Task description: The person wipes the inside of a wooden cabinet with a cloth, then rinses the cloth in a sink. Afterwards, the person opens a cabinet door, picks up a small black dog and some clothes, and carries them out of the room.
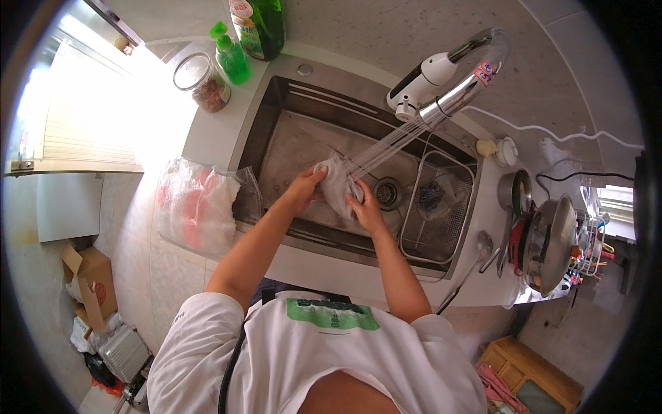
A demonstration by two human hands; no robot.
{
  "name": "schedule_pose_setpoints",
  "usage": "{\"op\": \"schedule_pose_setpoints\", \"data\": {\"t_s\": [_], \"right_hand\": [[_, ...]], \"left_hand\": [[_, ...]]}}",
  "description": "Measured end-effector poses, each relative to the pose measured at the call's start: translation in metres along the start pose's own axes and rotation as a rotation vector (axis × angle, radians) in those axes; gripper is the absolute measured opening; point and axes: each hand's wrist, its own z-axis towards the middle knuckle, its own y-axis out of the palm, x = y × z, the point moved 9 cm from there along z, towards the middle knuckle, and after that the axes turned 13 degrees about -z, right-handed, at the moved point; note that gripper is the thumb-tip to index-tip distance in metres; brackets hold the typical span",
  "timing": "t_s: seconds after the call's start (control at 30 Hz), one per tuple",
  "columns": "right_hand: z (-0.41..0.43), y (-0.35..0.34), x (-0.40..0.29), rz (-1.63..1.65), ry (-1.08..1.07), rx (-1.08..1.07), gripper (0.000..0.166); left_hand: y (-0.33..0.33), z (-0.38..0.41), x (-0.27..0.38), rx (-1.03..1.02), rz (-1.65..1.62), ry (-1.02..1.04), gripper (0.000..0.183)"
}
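A wet, whitish cloth [335, 189] hangs bunched between my two hands over the stainless steel sink [297, 139]. My left hand [306, 187] grips its left upper edge, thumb on top. On the other side, my right hand [364, 206] holds the cloth's right edge with bent fingers. Several streams of water run from the spray head of the chrome faucet [455, 98] onto the cloth. Right of my right hand lies the round drain [386, 193]. A wire-rimmed strainer basket [449, 233] sits in the sink's right end, with a dark scouring pad [430, 194] in it.
Left of the sink, a clear plastic package [194, 202] overhangs the counter edge. A lidded jar [207, 85], a green pump bottle [232, 59] and a dish soap bottle [260, 31] stand behind it. At right are a ladle [484, 243], a small saucepan [509, 191] and a lidded pan [551, 243].
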Motion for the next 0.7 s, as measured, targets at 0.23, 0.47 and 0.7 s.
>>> {"op": "schedule_pose_setpoints", "data": {"t_s": [0.23,0.47,0.7], "right_hand": [[0.007,0.005,0.03,0.381,0.061,0.025,0.042],[0.013,0.01,-0.01,0.193,-0.08,0.093,0.033],[0.006,0.003,-0.026,0.441,-0.027,0.119,0.024]], "left_hand": [[0.017,-0.033,0.018,-0.142,0.082,0.19,0.028],[0.04,-0.053,0.026,-0.311,0.253,0.258,0.029],[0.043,-0.055,0.03,-0.405,0.314,0.271,0.04]]}}
